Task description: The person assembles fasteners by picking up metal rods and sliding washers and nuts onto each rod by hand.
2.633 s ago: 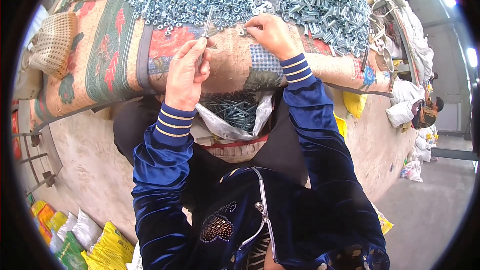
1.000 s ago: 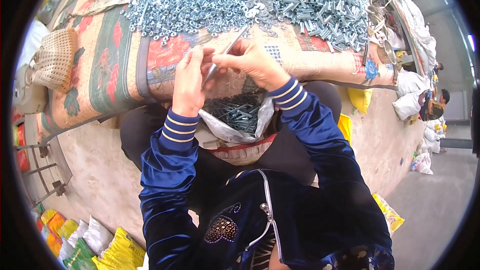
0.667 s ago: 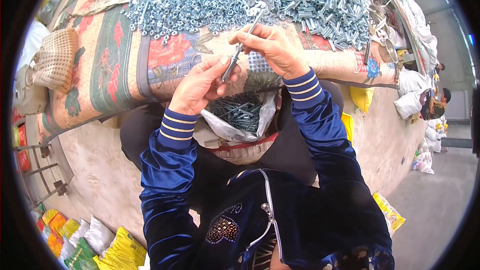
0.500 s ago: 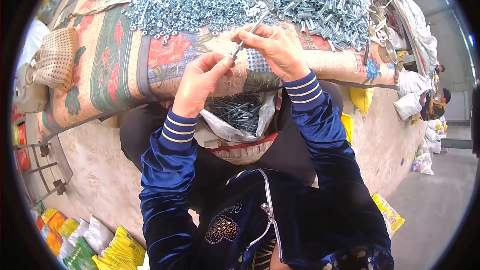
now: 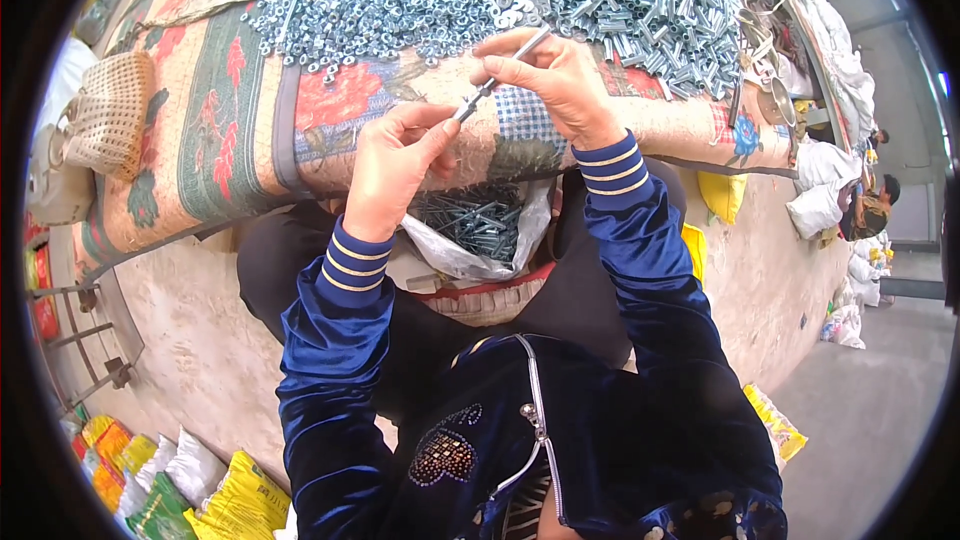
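Observation:
Both hands hold one slim metal anchor bolt [image 5: 484, 93] aslant above the front of a patterned cloth. My left hand [image 5: 388, 166] pinches its lower end between thumb and forefinger. Higher up, my right hand [image 5: 568, 90] grips the bolt with thumb and fingers, and its bright tube-like end sticks out past the fingertips. Dark small parts sit around the shaft between the hands, too small to make out. Beyond the hands lie heaped nuts [image 5: 370, 15], flat washers [image 5: 515, 0] and metal sleeves [image 5: 645, 10].
Between my legs an open plastic bag [image 5: 450, 258] contains many dark bolts. The patterned cloth [image 5: 330, 155] covers the work surface. A woven basket [image 5: 115, 110] is at the left, a metal rack [image 5: 90, 350] below it. Filled sacks [image 5: 240, 500] lie lower left; people are far right.
The right hand has shifted slightly right and up along the bolt. A wider tube end now shows past its fingers where a thinner rod showed before. The left hand keeps its pinch.

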The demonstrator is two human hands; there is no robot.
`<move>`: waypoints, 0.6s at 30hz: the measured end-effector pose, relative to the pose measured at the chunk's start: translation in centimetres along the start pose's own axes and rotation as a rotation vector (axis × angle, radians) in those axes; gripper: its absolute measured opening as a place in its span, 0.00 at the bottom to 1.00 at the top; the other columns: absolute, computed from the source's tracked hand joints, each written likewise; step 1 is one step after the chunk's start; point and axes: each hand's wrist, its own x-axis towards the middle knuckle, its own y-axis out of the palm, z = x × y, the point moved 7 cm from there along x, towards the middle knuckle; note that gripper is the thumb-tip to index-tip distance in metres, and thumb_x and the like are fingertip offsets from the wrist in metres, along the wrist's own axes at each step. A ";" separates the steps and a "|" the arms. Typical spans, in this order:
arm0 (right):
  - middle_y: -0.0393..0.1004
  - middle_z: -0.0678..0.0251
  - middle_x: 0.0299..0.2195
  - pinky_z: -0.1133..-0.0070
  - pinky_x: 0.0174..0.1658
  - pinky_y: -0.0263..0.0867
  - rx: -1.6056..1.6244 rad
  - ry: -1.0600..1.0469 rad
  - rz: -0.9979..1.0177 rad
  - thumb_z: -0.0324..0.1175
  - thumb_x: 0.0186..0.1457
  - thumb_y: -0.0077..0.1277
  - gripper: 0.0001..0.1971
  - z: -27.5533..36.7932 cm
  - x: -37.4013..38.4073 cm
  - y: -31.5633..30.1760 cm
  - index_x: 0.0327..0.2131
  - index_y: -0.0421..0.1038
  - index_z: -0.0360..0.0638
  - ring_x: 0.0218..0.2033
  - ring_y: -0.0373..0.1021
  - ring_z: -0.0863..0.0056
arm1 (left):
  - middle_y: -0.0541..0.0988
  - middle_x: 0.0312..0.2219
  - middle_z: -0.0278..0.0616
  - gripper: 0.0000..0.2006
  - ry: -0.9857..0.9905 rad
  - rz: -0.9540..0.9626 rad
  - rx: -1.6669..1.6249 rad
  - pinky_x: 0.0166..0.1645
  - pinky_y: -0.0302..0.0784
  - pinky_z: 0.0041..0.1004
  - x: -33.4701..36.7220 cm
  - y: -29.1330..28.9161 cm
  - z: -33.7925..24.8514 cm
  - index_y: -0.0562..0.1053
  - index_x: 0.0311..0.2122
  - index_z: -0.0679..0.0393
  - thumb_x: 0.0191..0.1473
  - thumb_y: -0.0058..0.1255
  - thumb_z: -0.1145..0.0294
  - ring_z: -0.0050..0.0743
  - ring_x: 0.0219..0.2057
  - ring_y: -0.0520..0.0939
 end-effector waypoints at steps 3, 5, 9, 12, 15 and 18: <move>0.75 0.72 0.27 0.89 0.33 0.61 -0.651 0.296 -0.006 0.36 0.51 0.56 0.13 -0.3 -0.5 -1.1 0.37 0.74 0.37 0.30 0.68 0.88 | 0.76 0.26 0.35 0.09 0.079 -0.026 0.113 0.23 0.71 0.17 0.0 -0.1 -0.2 0.74 0.37 0.66 0.51 0.54 0.74 0.17 0.19 0.76; 0.75 0.72 0.23 0.88 0.29 0.62 -0.387 0.051 -0.087 0.38 0.50 0.57 0.13 -1.6 0.3 -1.1 0.34 0.75 0.36 0.26 0.68 0.88 | 0.75 0.26 0.36 0.08 0.100 -0.072 0.200 0.22 0.70 0.18 0.4 0.3 -0.6 0.74 0.37 0.68 0.51 0.53 0.76 0.16 0.19 0.75; 0.75 0.70 0.24 0.87 0.30 0.62 -0.360 0.124 -0.007 0.38 0.51 0.55 0.14 0.6 0.0 -0.5 0.36 0.74 0.37 0.26 0.68 0.88 | 0.73 0.26 0.36 0.08 0.157 -0.092 0.234 0.21 0.69 0.18 -0.1 -0.1 -1.0 0.74 0.37 0.69 0.51 0.53 0.77 0.17 0.18 0.76; 0.77 0.67 0.27 0.88 0.34 0.63 -0.747 0.311 0.057 0.39 0.54 0.52 0.16 -1.7 -0.2 -1.4 0.42 0.73 0.37 0.30 0.70 0.86 | 0.71 0.26 0.36 0.08 0.192 -0.077 0.315 0.21 0.69 0.18 -0.2 0.5 -1.4 0.73 0.36 0.69 0.50 0.52 0.77 0.18 0.18 0.75; 0.77 0.69 0.26 0.87 0.35 0.64 -0.071 0.003 0.111 0.39 0.54 0.53 0.16 -1.0 0.0 -0.4 0.41 0.73 0.36 0.28 0.70 0.86 | 0.70 0.25 0.36 0.07 0.231 -0.092 0.321 0.21 0.69 0.18 -0.2 0.8 -1.7 0.73 0.36 0.69 0.50 0.52 0.78 0.18 0.18 0.75; 0.77 0.68 0.30 0.86 0.37 0.64 -0.823 0.362 0.059 0.37 0.55 0.52 0.15 0.8 -0.6 -0.1 0.42 0.72 0.37 0.31 0.70 0.86 | 0.70 0.24 0.36 0.07 0.276 -0.128 0.387 0.22 0.68 0.19 -0.7 0.2 -2.1 0.73 0.35 0.69 0.49 0.52 0.79 0.17 0.17 0.74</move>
